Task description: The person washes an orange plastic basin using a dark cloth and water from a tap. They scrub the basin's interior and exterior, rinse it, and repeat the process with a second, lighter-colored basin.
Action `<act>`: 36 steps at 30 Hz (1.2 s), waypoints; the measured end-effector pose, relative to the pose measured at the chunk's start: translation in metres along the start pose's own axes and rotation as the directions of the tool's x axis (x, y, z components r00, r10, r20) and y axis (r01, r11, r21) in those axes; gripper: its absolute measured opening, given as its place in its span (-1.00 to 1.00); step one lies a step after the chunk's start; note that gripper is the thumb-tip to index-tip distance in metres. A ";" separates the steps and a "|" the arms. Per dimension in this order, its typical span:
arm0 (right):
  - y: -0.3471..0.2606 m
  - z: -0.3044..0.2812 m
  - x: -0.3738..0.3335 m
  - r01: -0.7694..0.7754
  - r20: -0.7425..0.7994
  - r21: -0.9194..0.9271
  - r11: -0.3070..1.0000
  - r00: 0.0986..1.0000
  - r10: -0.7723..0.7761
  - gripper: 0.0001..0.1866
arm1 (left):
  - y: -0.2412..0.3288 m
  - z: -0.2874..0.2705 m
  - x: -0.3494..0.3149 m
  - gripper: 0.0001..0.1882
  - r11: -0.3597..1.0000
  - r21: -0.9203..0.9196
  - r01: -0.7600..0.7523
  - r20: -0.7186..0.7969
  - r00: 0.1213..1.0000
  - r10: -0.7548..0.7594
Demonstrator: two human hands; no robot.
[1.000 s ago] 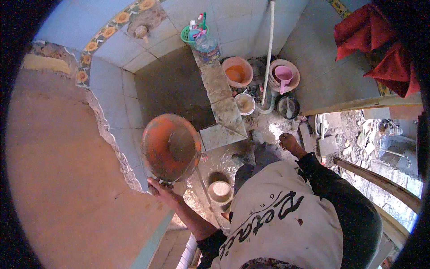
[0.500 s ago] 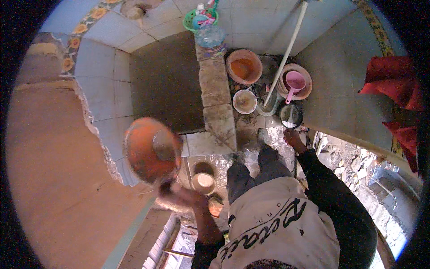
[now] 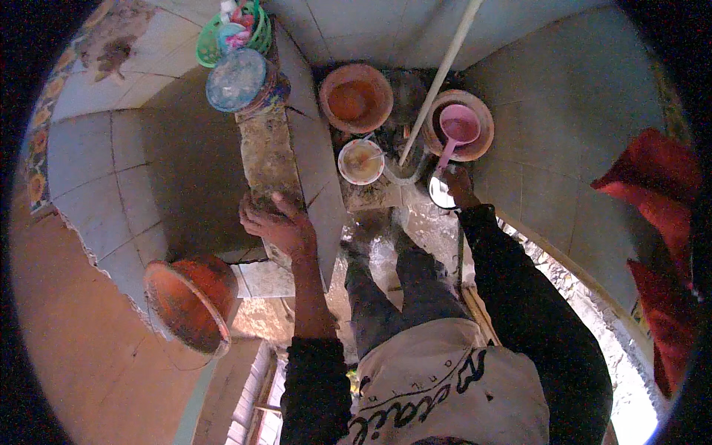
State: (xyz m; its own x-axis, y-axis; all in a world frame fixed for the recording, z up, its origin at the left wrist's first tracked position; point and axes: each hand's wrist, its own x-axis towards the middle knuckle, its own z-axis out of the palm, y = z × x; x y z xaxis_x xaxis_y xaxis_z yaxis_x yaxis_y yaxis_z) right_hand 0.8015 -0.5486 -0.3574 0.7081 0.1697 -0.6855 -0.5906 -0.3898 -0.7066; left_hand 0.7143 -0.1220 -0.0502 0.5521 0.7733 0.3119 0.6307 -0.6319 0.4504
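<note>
My left hand (image 3: 280,226) is on the stone-topped ledge (image 3: 271,159), thumb and fingers apart, with nothing in it. Nearby, an orange bucket (image 3: 185,300) with a thin wire handle stands tilted at the basin's near corner. My right hand (image 3: 461,188) reaches down at the right, its fingers closed at the rim of a small round dark pan (image 3: 440,194) with a bright, shiny inside. Just above those fingers is the handle of a pink dipper (image 3: 459,124), which rests in a brown-rimmed basin (image 3: 483,144). My fingertips are partly hidden.
An orange-brown basin (image 3: 356,96) and a white bowl (image 3: 361,162) sit beyond my feet. A pale pipe (image 3: 439,81) slants down between the basins. On the ledge's far end are a lidded tub (image 3: 237,80) and a green basket (image 3: 211,46). Red cloth (image 3: 653,178) hangs at right.
My left hand has let go of the orange bucket and moved onto the ledge. The right hand has shifted further along the pan's rim. My view has turned to the right.
</note>
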 end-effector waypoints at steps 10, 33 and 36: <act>-0.012 0.005 0.038 -0.049 0.056 0.702 0.711 0.998 0.014 -0.42 | 0.015 0.012 0.002 -0.28 0.998 0.024 -0.053 0.073 0.996 0.052; -0.151 0.077 -0.191 -0.162 -0.008 0.631 0.758 0.977 0.215 -0.76 | 0.010 0.021 -0.001 -0.30 0.999 0.040 -0.022 0.069 0.997 0.019; -0.194 0.104 -0.134 -0.174 0.123 0.769 0.615 0.985 0.124 -0.70 | 0.011 0.021 -0.001 -0.30 0.999 0.037 -0.031 0.078 0.997 0.028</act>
State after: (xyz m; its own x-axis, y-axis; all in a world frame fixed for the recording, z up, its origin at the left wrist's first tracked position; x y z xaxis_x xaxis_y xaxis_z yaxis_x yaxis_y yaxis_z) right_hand 0.7807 -0.4017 -0.1464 0.5760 0.2299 -0.7844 -0.7841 0.4266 -0.4508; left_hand 0.7324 -0.1311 -0.0633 0.6104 0.7490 0.2578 0.6333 -0.6569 0.4092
